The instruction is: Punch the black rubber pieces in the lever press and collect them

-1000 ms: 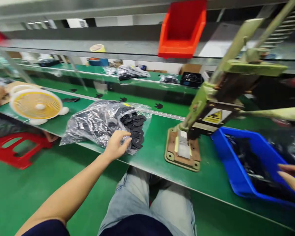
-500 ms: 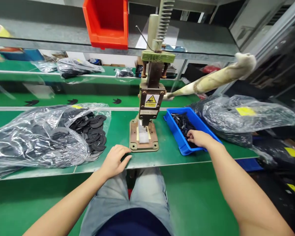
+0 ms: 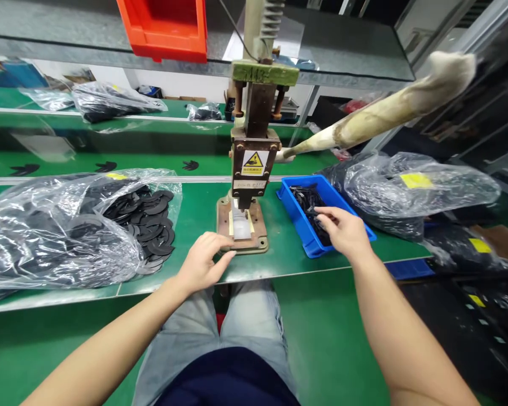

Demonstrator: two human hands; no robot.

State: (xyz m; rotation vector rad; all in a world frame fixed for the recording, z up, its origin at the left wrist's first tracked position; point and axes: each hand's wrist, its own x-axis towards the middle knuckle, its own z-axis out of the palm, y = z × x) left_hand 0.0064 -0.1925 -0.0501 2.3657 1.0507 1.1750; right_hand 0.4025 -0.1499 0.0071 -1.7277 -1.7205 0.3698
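My left hand [image 3: 206,260] rests at the front left corner of the hand press [image 3: 254,158], thumb apart from the fingers and nothing held. On the press base [image 3: 259,243], a pale block [image 3: 241,228] sits under the ram. Over the blue bin [image 3: 312,248] is my right hand [image 3: 342,230], its thumb and fingertips pinched together; whatever is between them is too small to make out. Small black parts [image 3: 307,198] fill much of that bin. Left of the press, flat curved black pieces [image 3: 152,223] spill from a clear plastic bag [image 3: 80,242].
The press lever [image 3: 376,118] sticks out to the upper right. Behind the bin lie filled plastic bags [image 3: 389,192]. An orange bin [image 3: 169,42] stands on the shelf above. Several black pieces [image 3: 190,165] lie on the green strip behind the bench.
My right hand has lifted from among the black parts to above the bin, fingertips pinched. My left hand has edged onto the press base's corner. The view has shifted slightly.
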